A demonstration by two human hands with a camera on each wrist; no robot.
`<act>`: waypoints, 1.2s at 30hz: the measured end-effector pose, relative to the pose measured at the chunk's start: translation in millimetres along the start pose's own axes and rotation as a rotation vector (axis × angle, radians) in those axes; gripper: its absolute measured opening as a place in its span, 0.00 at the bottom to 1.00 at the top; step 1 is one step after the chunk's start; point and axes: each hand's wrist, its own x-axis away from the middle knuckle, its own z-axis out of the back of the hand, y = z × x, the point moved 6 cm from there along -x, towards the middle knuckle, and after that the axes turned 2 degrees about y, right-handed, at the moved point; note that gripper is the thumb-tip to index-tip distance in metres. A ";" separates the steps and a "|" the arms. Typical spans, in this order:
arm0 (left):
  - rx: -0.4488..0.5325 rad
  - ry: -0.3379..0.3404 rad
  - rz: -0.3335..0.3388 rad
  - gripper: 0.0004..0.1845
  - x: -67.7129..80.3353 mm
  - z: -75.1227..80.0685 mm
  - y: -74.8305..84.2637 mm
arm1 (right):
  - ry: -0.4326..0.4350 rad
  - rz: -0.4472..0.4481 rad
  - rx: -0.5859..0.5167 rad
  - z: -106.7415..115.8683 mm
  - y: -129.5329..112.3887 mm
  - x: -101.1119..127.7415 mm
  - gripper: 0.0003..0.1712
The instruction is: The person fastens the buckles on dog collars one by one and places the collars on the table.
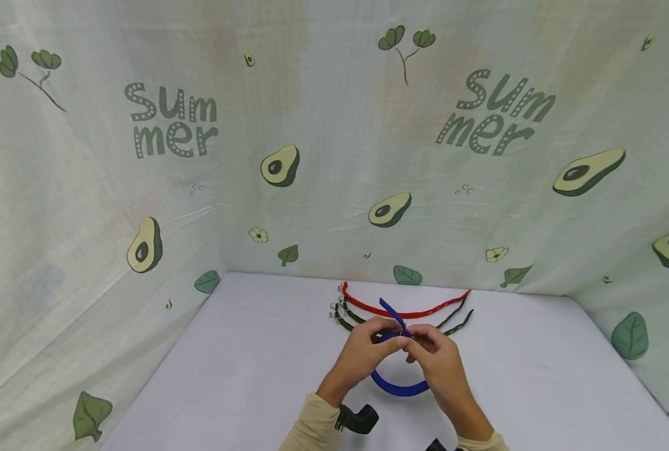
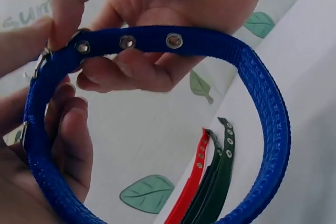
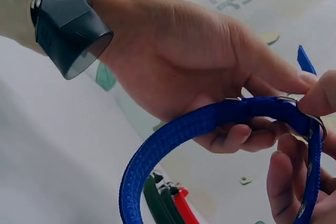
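A blue collar [image 1: 400,389] is bent into a loop between both hands, above the white table. My left hand [image 1: 363,351] grips its buckle end, thumb and fingers on either side of the band. With its fingertips my right hand [image 1: 440,357] pinches the strap end beside the metal buckle [image 3: 316,123]. Ringed eyelets [image 2: 174,41] run along the strap across the right fingers in the left wrist view. In the head view the strap's free tip [image 1: 389,308] sticks up past the fingers, through the buckle area. Part of the buckle is hidden behind fingertips.
Behind the hands, a red collar [image 1: 419,314] lies on the table [image 1: 244,363] beside dark green collars [image 1: 460,327] with metal fittings. A printed cloth [image 1: 323,113] hangs around the table's back and sides. A black wrist camera [image 1: 359,419] sits on the left wrist.
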 end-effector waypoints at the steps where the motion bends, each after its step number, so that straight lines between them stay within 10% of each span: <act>1: -0.020 -0.012 0.002 0.16 0.8 -1.2 -0.1 | 0.007 -0.012 -0.016 0.4 1.0 0.0 0.15; 11: 0.014 -0.015 -0.016 0.15 -1.0 -6.3 -1.4 | 0.118 -0.073 -0.244 5.0 2.5 -0.7 0.16; 20: 0.223 0.071 0.102 0.15 0.2 -12.7 -7.3 | 0.153 -0.108 -0.414 5.0 3.6 1.0 0.17; 36: 0.169 0.127 0.048 0.16 3.5 -8.2 9.9 | 0.285 0.146 -0.327 19.6 -15.7 3.8 0.33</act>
